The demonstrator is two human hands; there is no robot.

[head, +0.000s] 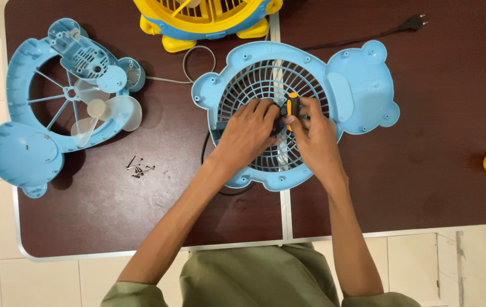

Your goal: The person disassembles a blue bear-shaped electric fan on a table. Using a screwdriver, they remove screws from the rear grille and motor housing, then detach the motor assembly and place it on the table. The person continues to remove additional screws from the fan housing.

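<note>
Both hands meet over the middle of a blue bear-shaped fan grille [362,91] lying flat on the dark brown table [425,170]. The right hand [314,133] has its fingers clamped on an orange-and-black screwdriver [292,105] standing at the grille's hub. The left hand [248,133] presses beside it, fingers curled together on a dark part. A small pile of screws [139,168] lies to the left, near a second blue fan housing [21,153] with clear blades.

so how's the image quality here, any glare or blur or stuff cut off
Head view: sharp and evenly lit, no motion blur on the left hand or right hand. Soft shadows fall beside the blue fan shell and the loose screws. The dark table shows only a faint sheen. The yellow fan is cropped by the top edge.
</note>
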